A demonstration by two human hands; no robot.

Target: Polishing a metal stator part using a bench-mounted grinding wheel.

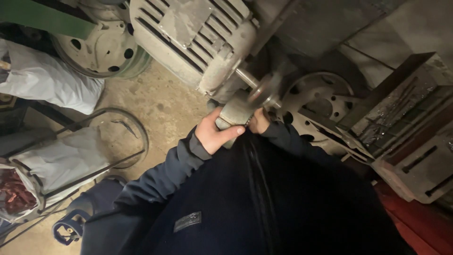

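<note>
Right now both hands grip a grey metal piece [234, 113] just below the spinning wheel [265, 90] on the motor [188, 38] shaft. Left hand [214, 133] wraps it from the L side, thumb across; right hand [259, 123] pinches its R end, nearer the wheel. Piece's long axis: can't tell, mostly covered.
</note>
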